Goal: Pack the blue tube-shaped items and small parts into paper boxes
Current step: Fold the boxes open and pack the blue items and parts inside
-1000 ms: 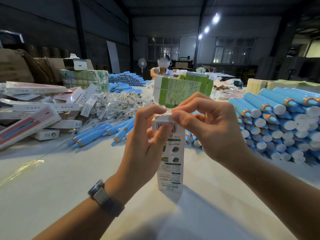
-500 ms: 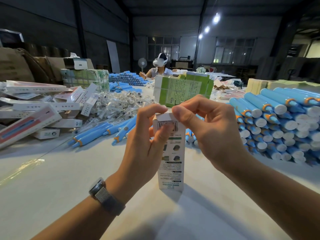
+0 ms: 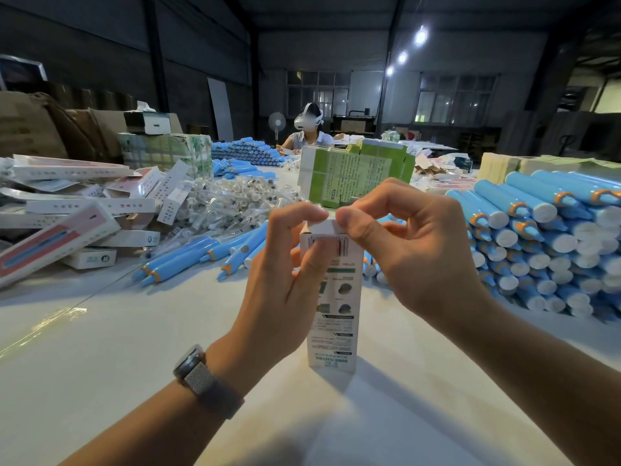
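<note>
Paper box (image 3: 332,317), upright on surface (image 3: 134,348): my left hand (image 3: 282,284) grips its top, right hand (image 3: 413,250) pinches the flap (image 3: 324,227); tuck squarely, gently.

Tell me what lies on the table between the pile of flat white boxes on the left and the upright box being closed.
In the head view: loose blue tubes and bagged small parts.

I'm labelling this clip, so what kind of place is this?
Probably a warehouse packing floor: stacked blue tubes on a long white table, piles of paper boxes, and a high dark roof with strip lights.
</note>
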### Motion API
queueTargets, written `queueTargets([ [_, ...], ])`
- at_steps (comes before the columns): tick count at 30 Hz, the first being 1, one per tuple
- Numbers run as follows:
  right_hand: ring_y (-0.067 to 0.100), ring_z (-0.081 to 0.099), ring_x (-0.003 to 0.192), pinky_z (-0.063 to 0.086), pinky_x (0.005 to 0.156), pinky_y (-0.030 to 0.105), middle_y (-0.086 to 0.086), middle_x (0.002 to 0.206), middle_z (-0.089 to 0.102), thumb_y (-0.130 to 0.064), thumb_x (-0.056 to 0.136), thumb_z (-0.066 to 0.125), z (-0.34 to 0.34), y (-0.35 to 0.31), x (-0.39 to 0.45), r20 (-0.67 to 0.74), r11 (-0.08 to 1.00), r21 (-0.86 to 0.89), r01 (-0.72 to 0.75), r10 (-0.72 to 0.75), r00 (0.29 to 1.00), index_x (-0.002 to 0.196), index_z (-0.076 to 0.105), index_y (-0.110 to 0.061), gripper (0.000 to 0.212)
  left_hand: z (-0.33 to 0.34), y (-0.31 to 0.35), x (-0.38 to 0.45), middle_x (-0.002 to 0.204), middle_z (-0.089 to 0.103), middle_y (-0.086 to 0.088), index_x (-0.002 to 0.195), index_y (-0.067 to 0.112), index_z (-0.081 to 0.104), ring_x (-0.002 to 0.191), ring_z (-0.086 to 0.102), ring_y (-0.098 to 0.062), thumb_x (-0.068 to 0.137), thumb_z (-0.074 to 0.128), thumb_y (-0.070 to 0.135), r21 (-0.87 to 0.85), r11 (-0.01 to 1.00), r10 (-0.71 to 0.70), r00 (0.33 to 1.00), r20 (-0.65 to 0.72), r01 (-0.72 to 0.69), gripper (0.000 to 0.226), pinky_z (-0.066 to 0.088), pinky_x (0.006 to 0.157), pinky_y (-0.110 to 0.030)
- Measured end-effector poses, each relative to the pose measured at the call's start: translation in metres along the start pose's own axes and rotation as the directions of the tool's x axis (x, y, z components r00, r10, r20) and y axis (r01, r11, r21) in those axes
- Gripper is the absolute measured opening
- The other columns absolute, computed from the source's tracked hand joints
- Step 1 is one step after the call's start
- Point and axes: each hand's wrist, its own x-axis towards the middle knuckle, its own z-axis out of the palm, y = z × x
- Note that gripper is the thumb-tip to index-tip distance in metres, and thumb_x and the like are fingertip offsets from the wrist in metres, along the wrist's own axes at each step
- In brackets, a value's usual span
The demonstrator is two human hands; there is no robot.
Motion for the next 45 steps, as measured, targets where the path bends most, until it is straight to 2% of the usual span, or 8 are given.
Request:
queueTargets([
  [6, 0.017, 0.064, 0.076, 0.052, 0.055, 0.029, 0.003, 0.076, 0.064, -0.023, 0.086, 0.069, 0.003, -0.005, -0.004, -0.033, 0.97, -0.222, 0.101, -0.111, 0.993, 0.074, 0.071, -0.01, 0.018, 0.003, 0.009, 0.002, 0.072, 0.062, 0.008, 0.098, 0.029, 0.047, 0.062, 0.057, -0.006, 0.099, 0.036, 0.018, -0.212, 0.963, -0.184, 0.981, -0.067, 0.166, 0.016, 0.047, 0.052, -0.019],
  [10, 0.017, 0.063, 0.079, 0.049, 0.054, 0.022, 0.001, 0.079, 0.062, -0.023, 0.086, 0.069, 0.002, -0.006, -0.004, 0.022, 0.978, -0.175, 0.116, -0.114, 0.993, 0.076, 0.07, -0.019, 0.01, 0.003, 0.012, 0.008, 0.063, 0.055, 0.004, 0.084, 0.035, 0.053, 0.057, 0.05, -0.009, 0.091, 0.036, 0.017, -0.231, 0.949, -0.242, 0.965, -0.105, 0.213, 0.026, 0.04, 0.048, -0.019],
  [17, 0.016, 0.062, 0.082, 0.054, 0.053, 0.033, 0.004, 0.083, 0.061, -0.015, 0.084, 0.07, 0.0, -0.005, -0.004, 0.118, 0.986, -0.047, 0.158, -0.152, 0.981, 0.081, 0.07, -0.024, 0.009, 0.004, 0.012, 0.008, 0.066, 0.047, -0.01, 0.082, 0.04, 0.054, 0.059, 0.045, -0.02, 0.092, 0.036, 0.014, -0.131, 0.98, -0.172, 0.968, -0.182, 0.15, 0.033, 0.036, 0.05, -0.027],
  [20, 0.011, 0.06, 0.081, 0.052, 0.052, 0.043, 0.004, 0.083, 0.06, -0.013, 0.085, 0.069, -0.001, -0.002, -0.002, 0.131, 0.99, -0.01, 0.14, -0.137, 0.982, 0.079, 0.07, -0.022, 0.011, 0.004, 0.009, 0.003, 0.075, 0.057, 0.003, 0.096, 0.036, 0.051, 0.063, 0.052, -0.008, 0.101, 0.036, 0.014, -0.078, 0.994, -0.091, 0.984, -0.153, 0.08, 0.028, 0.042, 0.054, -0.02],
  [27, 0.01, 0.058, 0.079, 0.043, 0.075, 0.025, 0.001, 0.081, 0.06, -0.017, 0.084, 0.068, -0.006, 0.009, 0.006, 0.149, 0.993, 0.095, 0.065, -0.079, 0.986, 0.067, 0.065, -0.023, 0.019, 0.003, 0.005, -0.001, 0.083, 0.058, 0.01, 0.111, 0.029, 0.044, 0.061, 0.054, -0.011, 0.105, 0.031, 0.026, -0.039, 0.999, -0.03, 0.994, -0.106, 0.026, 0.014, 0.046, 0.052, -0.025],
  [36, 0.007, 0.057, 0.083, 0.046, 0.048, 0.051, -0.003, 0.086, 0.06, -0.019, 0.087, 0.068, -0.017, 0.004, 0.009, 0.273, 0.989, -0.02, 0.144, -0.133, 0.953, 0.076, 0.068, -0.019, 0.012, 0.002, 0.003, 0.002, 0.083, 0.047, -0.002, 0.096, 0.03, 0.041, 0.061, 0.046, -0.02, 0.104, 0.033, 0.023, 0.106, 0.993, 0.057, 0.994, -0.092, -0.047, 0.013, 0.041, 0.05, -0.026],
  [42, 0.009, 0.062, 0.088, 0.049, 0.058, 0.021, 0.0, 0.093, 0.064, -0.023, 0.088, 0.067, -0.018, 0.008, 0.008, 0.274, 0.964, -0.105, 0.244, -0.207, 0.939, 0.088, 0.073, -0.017, 0.008, 0.002, 0.002, 0.001, 0.081, 0.048, -0.008, 0.096, 0.027, 0.044, 0.06, 0.05, -0.033, 0.103, 0.034, 0.026, 0.125, 0.992, 0.038, 0.994, -0.105, -0.025, 0.013, 0.041, 0.05, -0.042],
  [45, 0.012, 0.064, 0.087, 0.052, 0.061, 0.023, 0.001, 0.093, 0.066, -0.022, 0.088, 0.069, -0.021, 0.011, 0.009, 0.291, 0.936, -0.153, 0.318, -0.265, 0.919, 0.09, 0.074, -0.017, 0.008, 0.003, 0.002, 0.001, 0.078, 0.048, -0.007, 0.096, 0.026, 0.044, 0.058, 0.048, -0.029, 0.104, 0.035, 0.023, 0.106, 0.994, 0.034, 0.994, -0.099, -0.023, 0.013, 0.04, 0.049, -0.041],
])
